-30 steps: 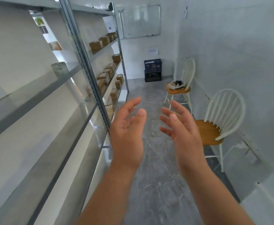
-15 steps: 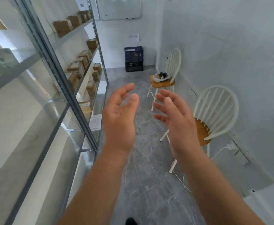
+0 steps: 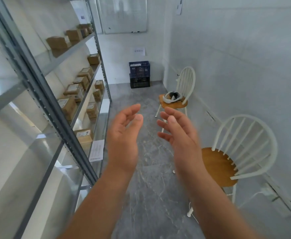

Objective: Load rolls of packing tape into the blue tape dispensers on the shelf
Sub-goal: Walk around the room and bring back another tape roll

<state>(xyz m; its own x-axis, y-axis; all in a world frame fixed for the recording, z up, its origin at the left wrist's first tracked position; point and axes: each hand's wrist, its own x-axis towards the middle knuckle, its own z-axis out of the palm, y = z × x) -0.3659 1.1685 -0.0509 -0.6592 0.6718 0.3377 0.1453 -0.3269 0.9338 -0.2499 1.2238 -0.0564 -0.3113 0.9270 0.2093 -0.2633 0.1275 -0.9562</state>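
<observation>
The shelf [image 3: 48, 104] runs along my left side, its grey metal uprights slanting away from me. The boards I can see carry only brown cardboard boxes [image 3: 68, 107]; where the tape rolls and the blue dispensers are, I cannot tell from here.

Both my forearms reach forward and up from the bottom of the view, bare and roughly parallel. My left hand [image 3: 124, 138] is raised just beside the shelf's front edge, and my right hand [image 3: 181, 138] is level with it. The palms face each other with a gap between them. My fingers [image 3: 132, 109] on both hands are loosely spread and slightly curved, and they grip nothing. Their edges are a little blurred.

Below them is grey marbled floor [image 3: 150, 195]. To my right a white spindle-back chair [image 3: 244, 149] stands near the wall. A second chair [image 3: 186, 83] farther on has a white headset [image 3: 172, 97] on its seat. Two stacked crates [image 3: 139, 75] sit against the far wall.
</observation>
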